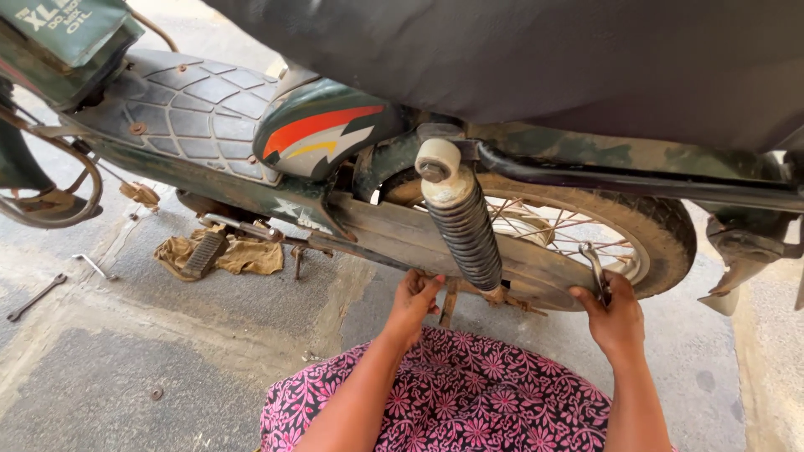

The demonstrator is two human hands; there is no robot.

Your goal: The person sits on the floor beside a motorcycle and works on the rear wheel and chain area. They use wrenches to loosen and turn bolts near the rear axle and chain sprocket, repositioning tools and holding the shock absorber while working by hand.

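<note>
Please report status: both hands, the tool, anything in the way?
Left hand under chain cover, empty. Right hand grips spanner by rear wheel. Shock absorber between them.

Right hand point(618, 316) gripping a slim metal spanner point(595, 272) at a dusty motorbike's spoked rear wheel point(586, 230); left hand point(413, 300) beneath a black coiled shock absorber point(466, 226).

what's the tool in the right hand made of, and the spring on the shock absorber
The tool in the right hand looks like bare steel: grey, with a dull shine. The shock absorber spring seems to be dark metal coil, matte and dusty, possibly painted black.
</note>
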